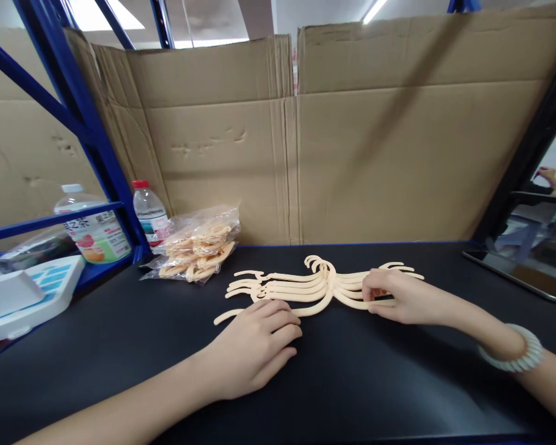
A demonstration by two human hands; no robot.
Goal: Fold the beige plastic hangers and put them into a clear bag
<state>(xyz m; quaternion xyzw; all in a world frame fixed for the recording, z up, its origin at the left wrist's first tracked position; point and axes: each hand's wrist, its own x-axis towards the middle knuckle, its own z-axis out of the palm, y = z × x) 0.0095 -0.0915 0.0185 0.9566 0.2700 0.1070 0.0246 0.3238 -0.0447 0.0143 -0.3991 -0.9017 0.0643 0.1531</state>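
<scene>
Several cream plastic clothes hangers [301,288] lie side by side in a row on the black tabletop, their hooks bunched toward the back. My left hand [257,346] lies palm down over the left arm of the nearest hanger, with loosely bent fingers slightly apart. Part of that hanger is hidden under it. On the other side, my right hand [405,295] pinches the nearest hanger's right arm between thumb and fingers. It also covers part of the hangers behind.
A clear plastic bag [199,244] of cream plastic pieces sits at the back left, beside a red-capped bottle [149,213]. Farther left are a larger bottle [97,228] and a white-and-blue tray [50,287]. A dark tablet-like slab [521,275] lies right. Cardboard [389,161] walls the back.
</scene>
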